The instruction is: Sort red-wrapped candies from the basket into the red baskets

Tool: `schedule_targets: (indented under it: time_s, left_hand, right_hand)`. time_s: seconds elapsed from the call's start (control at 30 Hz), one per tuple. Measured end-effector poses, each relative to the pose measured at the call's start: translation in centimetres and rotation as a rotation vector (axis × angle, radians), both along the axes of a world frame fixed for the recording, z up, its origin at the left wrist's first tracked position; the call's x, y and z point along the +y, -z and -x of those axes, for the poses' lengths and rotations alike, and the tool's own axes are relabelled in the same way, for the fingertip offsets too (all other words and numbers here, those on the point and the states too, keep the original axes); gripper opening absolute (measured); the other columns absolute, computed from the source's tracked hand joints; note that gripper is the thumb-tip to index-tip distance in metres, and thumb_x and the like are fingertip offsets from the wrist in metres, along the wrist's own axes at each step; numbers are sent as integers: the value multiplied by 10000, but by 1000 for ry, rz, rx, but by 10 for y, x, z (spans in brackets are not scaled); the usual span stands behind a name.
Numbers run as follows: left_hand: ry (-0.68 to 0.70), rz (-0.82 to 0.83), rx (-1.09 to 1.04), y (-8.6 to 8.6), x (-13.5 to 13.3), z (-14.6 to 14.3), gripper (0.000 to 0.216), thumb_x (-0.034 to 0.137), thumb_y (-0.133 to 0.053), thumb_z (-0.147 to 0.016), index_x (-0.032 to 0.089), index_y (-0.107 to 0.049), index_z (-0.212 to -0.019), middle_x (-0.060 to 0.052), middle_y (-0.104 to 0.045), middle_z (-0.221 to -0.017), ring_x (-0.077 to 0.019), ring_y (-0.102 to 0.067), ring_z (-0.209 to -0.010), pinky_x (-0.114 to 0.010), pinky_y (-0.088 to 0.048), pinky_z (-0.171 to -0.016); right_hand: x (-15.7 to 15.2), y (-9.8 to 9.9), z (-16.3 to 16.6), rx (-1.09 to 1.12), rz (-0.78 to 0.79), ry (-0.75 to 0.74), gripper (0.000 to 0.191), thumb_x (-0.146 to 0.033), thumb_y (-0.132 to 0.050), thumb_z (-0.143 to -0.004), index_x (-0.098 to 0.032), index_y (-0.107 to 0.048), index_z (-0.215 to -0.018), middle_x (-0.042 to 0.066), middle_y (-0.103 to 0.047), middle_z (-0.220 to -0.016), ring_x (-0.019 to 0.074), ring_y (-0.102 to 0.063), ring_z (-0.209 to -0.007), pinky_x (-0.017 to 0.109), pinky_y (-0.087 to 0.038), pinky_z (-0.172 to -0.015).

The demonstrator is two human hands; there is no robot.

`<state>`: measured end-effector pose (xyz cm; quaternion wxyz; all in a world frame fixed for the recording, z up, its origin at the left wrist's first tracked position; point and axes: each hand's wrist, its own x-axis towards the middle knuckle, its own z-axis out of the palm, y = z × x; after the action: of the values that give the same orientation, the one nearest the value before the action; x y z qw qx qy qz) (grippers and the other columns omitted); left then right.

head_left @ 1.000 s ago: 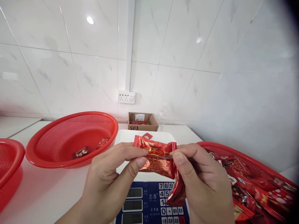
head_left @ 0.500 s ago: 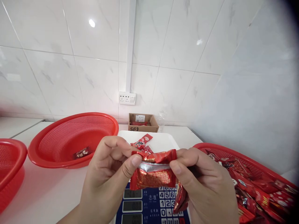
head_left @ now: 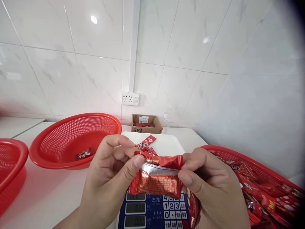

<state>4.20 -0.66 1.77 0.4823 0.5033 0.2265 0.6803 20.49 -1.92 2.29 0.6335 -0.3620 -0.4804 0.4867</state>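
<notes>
A small red and gold foil snack packet (head_left: pixel 157 183), its silver back seam facing me, is stretched between both hands above the scale. My left hand (head_left: pixel 111 181) pinches its left end between thumb and fingers. My right hand (head_left: pixel 212 184) pinches the right end the same way. Beneath the right palm shows a second dark red packet (head_left: pixel 194 206), partly hidden by that hand. Below them is the digital scale (head_left: pixel 156 219) with a blue keypad and displays. On its white pan (head_left: pixel 166 141) lie a few red packets (head_left: pixel 149 143), partly covered by the held packet.
A red perforated basket (head_left: pixel 71 127) at left holds one dark red packet (head_left: pixel 84 154); another red basket (head_left: pixel 14 149) stands at the left edge. The right basket (head_left: pixel 259 168) is heaped with red packets. Behind the scale sits a cardboard box (head_left: pixel 152 129) against the tiled wall (head_left: pixel 100 79).
The held packet has tilted slightly, its right end a little lower, and my right hand has shifted slightly right. Both hands keep their pinch. The view has moved a little.
</notes>
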Motion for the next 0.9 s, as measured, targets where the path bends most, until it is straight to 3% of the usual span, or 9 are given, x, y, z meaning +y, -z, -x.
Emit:
schedule_targets:
  time_s: [0.13, 0.23, 0.3, 0.4, 0.47, 0.57, 0.63, 0.73, 0.9]
  left_hand:
    - [-55, 4, 15, -1, 0, -1, 121, 255, -724, -831, 298, -631, -896, 60, -644, -654, -81, -575, -535, -143, -519, -488]
    - [-90, -4, 26, 0, 1, -1, 119, 254, -718, -835, 293, -627, -902, 56, -643, -666, -89, -594, -553, -154, -537, -506]
    - [-77, -34, 45, 1, 2, 0, 113, 238, -693, -857, 304, -627, -920, 62, -637, -674, -81, -594, -567, -144, -540, -525]
    - [-73, -64, 67, 2, 3, 1, 113, 226, -671, -874, 317, -627, -923, 75, -614, -668, -64, -564, -549, -117, -515, -511]
    - [-73, -58, 82, 3, 3, 1, 120, 221, -663, -880, 324, -623, -928, 78, -624, -684, -63, -578, -572, -116, -523, -540]
    - [2, -12, 107, 3, 3, 1, 115, 242, -627, -906, 335, -609, -970, 68, -644, -711, -79, -611, -631, -142, -543, -592]
    - [116, 8, 109, 3, 4, 2, 100, 306, -595, -924, 340, -594, -1018, 52, -638, -730, -92, -608, -623, -165, -541, -571]
    - [221, 8, 146, 3, 3, 4, 199, 351, -626, -900, 358, -572, -1091, 36, -622, -777, -106, -607, -666, -197, -551, -612]
    - [186, -22, 233, 3, 0, 5, 370, 226, -692, -857, 415, -565, -1149, 42, -579, -840, -112, -596, -779, -227, -559, -753]
  right_hand:
    - [-1, -2, -3, -14, 9, -28, 306, -359, -870, -621, -248, -607, -733, -41, -637, -622, 140, -581, -513, 240, -477, -463]
    - [0, -8, -3, -50, 24, -45, 584, -447, -901, -536, -324, -641, -1045, -36, -685, -705, 188, -656, -599, 298, -547, -562]
    - [2, -10, -2, -90, 58, -102, 657, -470, -902, -517, -330, -661, -1113, -9, -719, -772, 227, -700, -697, 338, -575, -645]
    - [3, -9, 3, -138, 42, -196, 336, -465, -842, -626, -260, -762, -880, 25, -735, -758, 260, -714, -795, 351, -577, -729]
    - [3, -5, 6, -145, 9, -120, 200, -439, -773, -726, -244, -766, -768, 10, -705, -649, 223, -701, -680, 299, -568, -622]
    - [3, -1, 10, -143, 6, 101, 170, -407, -742, -769, -248, -746, -709, -23, -640, -532, 158, -607, -464, 251, -507, -450]
    - [3, -1, 10, -149, -1, 162, 209, -417, -743, -763, -242, -724, -651, -23, -623, -510, 146, -573, -421, 249, -497, -418]
    - [4, -4, 10, -125, -10, 154, 182, -405, -752, -754, -251, -730, -659, -13, -645, -528, 153, -599, -456, 234, -490, -407]
    - [4, -7, 10, -23, 26, 99, 152, -401, -760, -735, -253, -751, -705, -4, -654, -519, 185, -631, -483, 260, -504, -416]
